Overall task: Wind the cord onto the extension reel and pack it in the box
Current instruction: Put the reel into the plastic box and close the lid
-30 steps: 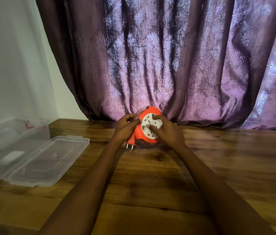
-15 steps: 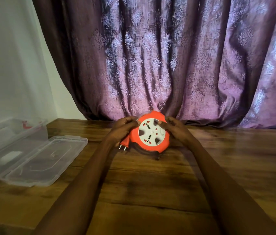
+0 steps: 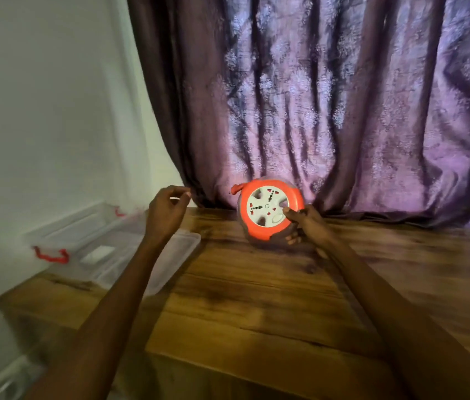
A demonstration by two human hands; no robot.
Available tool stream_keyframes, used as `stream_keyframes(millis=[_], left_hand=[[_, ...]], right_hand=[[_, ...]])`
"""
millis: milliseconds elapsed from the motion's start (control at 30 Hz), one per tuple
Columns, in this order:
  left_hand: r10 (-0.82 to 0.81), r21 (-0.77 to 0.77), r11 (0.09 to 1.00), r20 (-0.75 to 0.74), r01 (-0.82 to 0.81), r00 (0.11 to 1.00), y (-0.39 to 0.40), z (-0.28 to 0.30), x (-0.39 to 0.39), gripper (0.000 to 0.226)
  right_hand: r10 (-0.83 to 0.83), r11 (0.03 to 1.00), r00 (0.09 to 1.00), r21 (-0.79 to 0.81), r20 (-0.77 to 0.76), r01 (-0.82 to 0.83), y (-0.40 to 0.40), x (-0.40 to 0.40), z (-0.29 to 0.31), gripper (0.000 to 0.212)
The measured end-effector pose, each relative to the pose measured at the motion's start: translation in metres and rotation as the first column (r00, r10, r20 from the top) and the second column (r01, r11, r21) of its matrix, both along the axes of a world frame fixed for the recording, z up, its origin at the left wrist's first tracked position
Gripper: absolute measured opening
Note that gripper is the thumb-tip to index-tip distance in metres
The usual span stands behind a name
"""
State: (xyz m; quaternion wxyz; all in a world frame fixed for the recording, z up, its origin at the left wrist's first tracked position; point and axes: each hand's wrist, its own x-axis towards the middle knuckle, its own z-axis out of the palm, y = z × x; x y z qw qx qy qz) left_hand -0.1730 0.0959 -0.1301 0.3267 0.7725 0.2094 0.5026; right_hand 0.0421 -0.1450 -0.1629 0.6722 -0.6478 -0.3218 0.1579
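A purple patterned curtain [image 3: 343, 111] is hanging across the back of the scene, its hem meeting the far edge of the wooden counter [image 3: 257, 298]; a white wall [image 3: 40, 111] is showing to the left. On the counter's left end, against the wall, a clear plastic box [image 3: 83, 232] with red latches is sitting open, and its clear lid [image 3: 170, 255] is lying flat just beside it, toward the centre. The orange extension reel [image 3: 270, 210] is standing upright on its edge near the curtain, white socket face turned toward the camera, well apart from the box. The orange plug [image 3: 236, 189] is sticking out at the reel's upper left rim. The right hand [image 3: 309, 226] is gripping the reel at its lower right: thumb pressing on the white face, fingers curling round behind the rim. The left hand [image 3: 167, 212] is hovering in the air between reel and box, touching neither, fingers loosely curled with the tips close to the thumb and nothing visible between them. The frame is motion-blurred, so the cord itself is not resolving.
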Motion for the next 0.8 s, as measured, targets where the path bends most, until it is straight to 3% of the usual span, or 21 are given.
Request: stream_keyframes(millis=[133, 233, 300, 367, 433, 500, 733, 800], left_hand=[[0.362, 0.128, 0.925, -0.014, -0.357, 0.932, 0.026, 0.002, -0.072, 0.024], [0.636, 0.298, 0.757, -0.130, -0.582, 0.761, 0.049, -0.005, -0.124, 0.033], [0.714, 0.323, 0.696, -0.223, -0.641, 0.664, 0.060, -0.017, -0.151, 0.047], [0.690, 0.201, 0.717, -0.335, -0.667, 0.641, 0.067, -0.029, -0.174, 0.063], [0.589, 0.014, 0.775, -0.375, -0.631, 0.716, 0.073, -0.037, -0.188, 0.075], [0.515, -0.067, 0.823, -0.334, -0.565, 0.790, 0.075, -0.041, -0.194, 0.078], [0.437, -0.063, 0.878, -0.302, -0.475, 0.847, 0.076, -0.050, -0.184, 0.052], [0.419, 0.011, 0.899, -0.317, -0.438, 0.851, 0.075, -0.055, -0.179, 0.044]], right_hand=[[0.076, 0.997, 0.997, 0.003, 0.014, -0.076, 0.028, -0.030, -0.003, 0.029], [0.113, 0.994, 0.993, -0.005, 0.015, -0.113, 0.059, -0.061, -0.005, 0.031], [0.121, 0.993, 0.993, -0.008, -0.010, -0.121, 0.077, -0.079, -0.007, 0.030], [0.132, 0.991, 0.991, -0.003, -0.034, -0.132, 0.095, -0.097, -0.007, 0.030], [0.144, 0.990, 0.988, 0.007, -0.051, -0.144, 0.109, -0.111, -0.006, 0.029], [0.159, 0.987, 0.986, 0.011, -0.058, -0.159, 0.119, -0.122, -0.005, 0.031], [0.137, 0.990, 0.989, -0.010, -0.055, -0.138, 0.128, -0.131, -0.011, 0.036], [0.134, 0.991, 0.988, -0.016, -0.078, -0.135, 0.122, -0.128, -0.015, 0.034]])
